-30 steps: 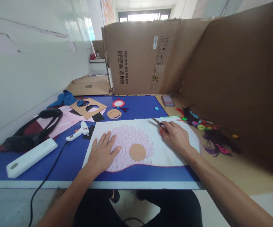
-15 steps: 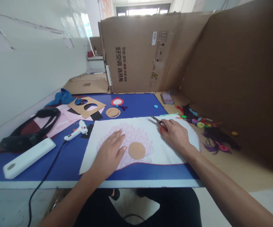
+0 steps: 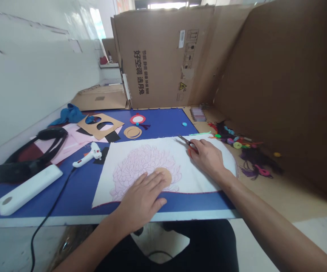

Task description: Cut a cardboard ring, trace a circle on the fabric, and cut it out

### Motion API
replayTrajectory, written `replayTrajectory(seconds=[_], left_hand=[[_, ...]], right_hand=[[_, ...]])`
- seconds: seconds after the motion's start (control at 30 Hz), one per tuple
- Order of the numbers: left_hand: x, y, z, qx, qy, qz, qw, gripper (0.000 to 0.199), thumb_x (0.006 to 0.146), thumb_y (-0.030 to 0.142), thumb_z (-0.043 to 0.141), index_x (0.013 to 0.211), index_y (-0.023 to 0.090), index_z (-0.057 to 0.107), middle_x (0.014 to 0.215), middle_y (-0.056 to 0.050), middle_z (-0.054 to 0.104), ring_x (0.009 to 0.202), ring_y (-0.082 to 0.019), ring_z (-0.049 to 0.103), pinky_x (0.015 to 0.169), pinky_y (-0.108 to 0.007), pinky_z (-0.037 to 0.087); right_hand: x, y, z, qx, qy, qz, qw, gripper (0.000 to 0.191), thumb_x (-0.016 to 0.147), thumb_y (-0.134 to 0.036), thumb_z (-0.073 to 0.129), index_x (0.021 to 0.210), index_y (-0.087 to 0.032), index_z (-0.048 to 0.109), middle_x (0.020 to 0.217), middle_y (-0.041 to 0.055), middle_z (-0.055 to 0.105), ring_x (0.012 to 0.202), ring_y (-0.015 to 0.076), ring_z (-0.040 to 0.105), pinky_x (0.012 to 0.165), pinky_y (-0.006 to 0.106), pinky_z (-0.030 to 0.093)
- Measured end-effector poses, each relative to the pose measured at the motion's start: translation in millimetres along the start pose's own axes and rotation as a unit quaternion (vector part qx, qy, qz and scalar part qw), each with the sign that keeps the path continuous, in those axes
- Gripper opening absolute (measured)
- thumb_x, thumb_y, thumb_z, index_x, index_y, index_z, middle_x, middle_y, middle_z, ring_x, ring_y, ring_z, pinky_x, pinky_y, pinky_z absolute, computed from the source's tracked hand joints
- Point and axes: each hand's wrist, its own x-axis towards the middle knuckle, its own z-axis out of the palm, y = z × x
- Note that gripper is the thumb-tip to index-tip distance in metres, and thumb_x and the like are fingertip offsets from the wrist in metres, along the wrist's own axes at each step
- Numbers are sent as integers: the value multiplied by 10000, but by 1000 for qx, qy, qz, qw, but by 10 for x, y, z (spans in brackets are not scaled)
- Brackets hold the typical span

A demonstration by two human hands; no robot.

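White fabric (image 3: 203,166) with a pale purple flower print lies flat along the table's front edge. A round tan cardboard disc (image 3: 166,176) rests on the print. My left hand (image 3: 145,194) lies over the fabric with fingers spread, the fingertips touching the disc's left part. On the fabric's right half, my right hand (image 3: 208,156) is closed around the orange handles of scissors (image 3: 184,139). Their dark blades point up and left, near the fabric's back edge.
A white glue gun (image 3: 88,155), a white bar-shaped object (image 3: 29,189) and a black strap-like item (image 3: 30,158) lie left. Behind are cut cardboard (image 3: 100,126), tan rings (image 3: 132,132) and a red-rimmed disc (image 3: 138,119). Coloured tassels (image 3: 256,162) lie right, beside tall cardboard walls (image 3: 163,60).
My left hand has moved right and toward the table's front edge, from the flower print onto the disc. My right hand still holds the scissors. The camera view has shifted slightly.
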Motion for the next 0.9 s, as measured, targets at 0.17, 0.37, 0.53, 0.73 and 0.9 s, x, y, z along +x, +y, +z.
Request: replayTrajectory(seconds=[0.17, 0.37, 0.53, 0.73, 0.9], left_hand=[[1, 26, -3, 6, -14, -7, 1000, 511, 1124, 421, 488, 1611, 271, 513, 1695, -49, 501, 1596, -250, 426, 1332, -523, 315], [-13, 48, -1, 9, -14, -8, 1000, 498, 1128, 426, 477, 1597, 262, 525, 1683, -48, 517, 1587, -252, 440, 1325, -525, 325], [-41, 35, 54, 11, -1, -3, 1000, 487, 1123, 427, 495, 1578, 262, 545, 1670, -48, 538, 1581, -253, 449, 1326, -519, 323], [-58, 9, 87, 7, 8, 6, 1000, 502, 1128, 420, 482, 1599, 249, 519, 1673, -62, 535, 1582, -255, 446, 1325, -527, 322], [-76, -2, 79, 0, 11, 13, 1000, 499, 1129, 415, 483, 1594, 237, 525, 1668, -73, 541, 1578, -263, 451, 1322, -537, 330]], right_hand=[[-1, 1, 2, 1, 2, -3, 1000, 266, 1016, -319, 608, 1223, -223, 745, 1062, 106, 751, 917, 266, 655, 643, 341, 316], [-6, -2, -6, 3, 2, -3, 1000, 267, 1023, -312, 593, 1221, -220, 747, 1053, 105, 750, 909, 264, 655, 639, 339, 310], [1, -1, 7, 4, 1, -4, 1000, 271, 1022, -309, 593, 1225, -219, 748, 1051, 107, 749, 906, 262, 648, 636, 337, 294], [-1, 2, 11, -2, 2, -1, 1000, 263, 1021, -314, 602, 1217, -219, 750, 1044, 100, 748, 899, 257, 644, 633, 336, 288], [2, 14, 27, 0, 7, -4, 1000, 262, 1018, -314, 604, 1214, -221, 751, 1035, 100, 749, 892, 256, 642, 631, 331, 281]])
